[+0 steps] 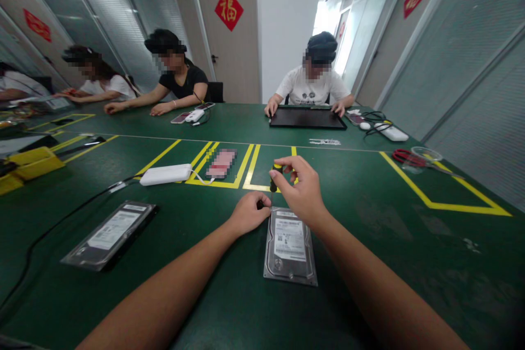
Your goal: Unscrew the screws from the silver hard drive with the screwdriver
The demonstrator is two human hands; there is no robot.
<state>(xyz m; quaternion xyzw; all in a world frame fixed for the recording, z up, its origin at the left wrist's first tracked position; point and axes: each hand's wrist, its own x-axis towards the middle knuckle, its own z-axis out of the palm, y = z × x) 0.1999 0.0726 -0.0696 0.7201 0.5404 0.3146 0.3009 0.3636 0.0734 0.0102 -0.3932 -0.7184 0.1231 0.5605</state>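
A silver hard drive (289, 257) with a white label lies flat on the green table in front of me. My right hand (301, 186) grips the yellow-and-black handle of a screwdriver (273, 179), which stands upright with its thin shaft pointing down at the drive's far left corner. Close to that tip, my left hand (251, 212) rests at the same corner with fingers curled together. A small dark spot shows between its thumb and fingers; what it holds, if anything, I cannot make out. To the left lies a second hard drive (112, 232), label up, apart from both hands.
Beyond my hands are a white power bank (166, 174) with a cable and a pink phone (221, 164). Yellow bins (36, 164) stand at the left. Red cable (408, 157) lies at the right. Across the table, a person holds a black panel (307, 117); others sit further left.
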